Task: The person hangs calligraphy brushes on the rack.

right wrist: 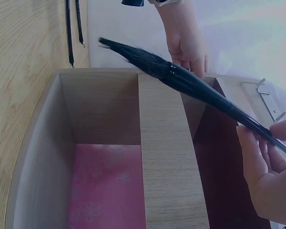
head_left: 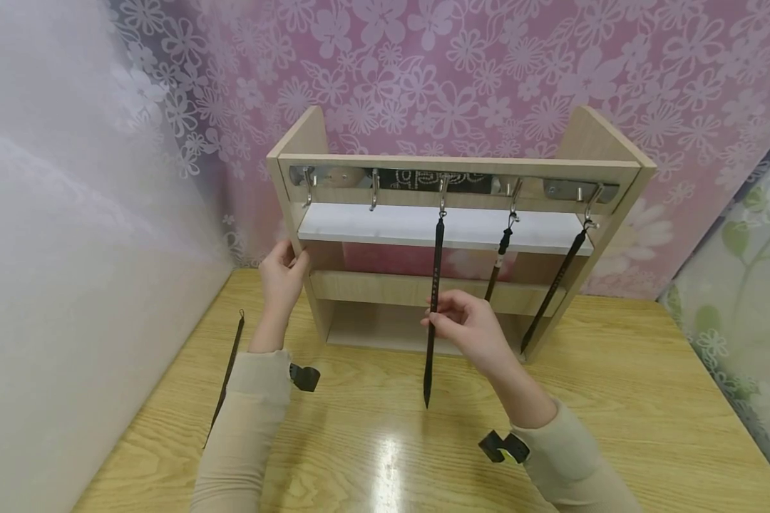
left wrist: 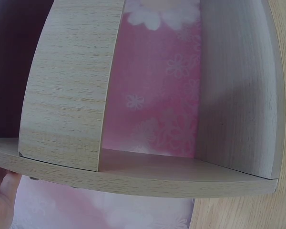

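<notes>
A black calligraphy brush (head_left: 438,267) hangs tip down by its loop from the middle hook (head_left: 443,189) of a wooden rack (head_left: 378,288). My right hand (head_left: 471,324) pinches its handle between thumb and fingers. In the right wrist view the dark bristle head (right wrist: 143,59) points up and left, away from the fingers. At the rack's left side panel (head_left: 286,206), my left hand (head_left: 281,281) grips the edge about halfway up. Part of that hand (left wrist: 1,195) shows at the panel's outer face in the left wrist view.
Two more brushes, a brown-handled one (head_left: 495,267) and a black one (head_left: 555,288), hang from the right-hand hooks. On the wooden table (head_left: 359,442), a dark brush (head_left: 231,363) lies left of the rack; the right wrist view shows two lying there. Two left hooks (head_left: 373,189) hold nothing.
</notes>
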### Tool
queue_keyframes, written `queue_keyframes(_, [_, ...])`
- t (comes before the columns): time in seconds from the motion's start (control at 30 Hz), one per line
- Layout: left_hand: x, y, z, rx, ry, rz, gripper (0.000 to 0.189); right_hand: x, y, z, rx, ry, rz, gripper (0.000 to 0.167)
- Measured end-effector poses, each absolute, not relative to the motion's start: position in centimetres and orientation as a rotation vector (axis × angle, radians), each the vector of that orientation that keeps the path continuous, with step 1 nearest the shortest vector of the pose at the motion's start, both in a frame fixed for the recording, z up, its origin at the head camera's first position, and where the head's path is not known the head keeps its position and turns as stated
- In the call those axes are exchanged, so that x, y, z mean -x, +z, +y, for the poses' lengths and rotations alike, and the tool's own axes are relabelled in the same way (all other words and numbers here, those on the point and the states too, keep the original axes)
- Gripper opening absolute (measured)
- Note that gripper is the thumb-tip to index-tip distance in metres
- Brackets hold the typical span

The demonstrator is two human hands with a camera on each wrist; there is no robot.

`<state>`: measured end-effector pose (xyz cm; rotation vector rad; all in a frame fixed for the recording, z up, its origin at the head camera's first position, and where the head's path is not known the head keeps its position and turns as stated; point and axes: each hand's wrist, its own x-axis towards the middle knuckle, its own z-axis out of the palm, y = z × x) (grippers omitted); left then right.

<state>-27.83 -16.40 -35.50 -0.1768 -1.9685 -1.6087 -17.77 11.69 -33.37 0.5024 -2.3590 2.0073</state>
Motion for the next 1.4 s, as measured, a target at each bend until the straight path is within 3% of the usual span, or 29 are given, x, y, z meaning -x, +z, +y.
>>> queue_keyframes(0.4, [27.9, -35.3, -16.3, 0.185, -1.633, -1.961, 0.026, 18.3, -33.3, 11.8, -0.451, 2.05, -2.359, 0.026])
queue_keyframes(0.63, [26.2, -33.7, -15.7, 0.177, -1.63, -1.979, 0.024, 18.8, -33.6, 11.9, -0.369, 2.007, -2.407, 0.027])
queue_keyframes(0.87, [27.8, -35.4, -16.4, 0.178, -1.6, -1.972, 0.024, 19.5, -34.2, 11.9, -0.331, 1.895, -2.455, 0.023])
queue_keyframes(1.4, [27.7, -35.5, -16.3, 0.191, -1.597, -1.965, 0.024, 21.4, -35.5, 11.6, -0.211, 1.67, -2.499, 0.018])
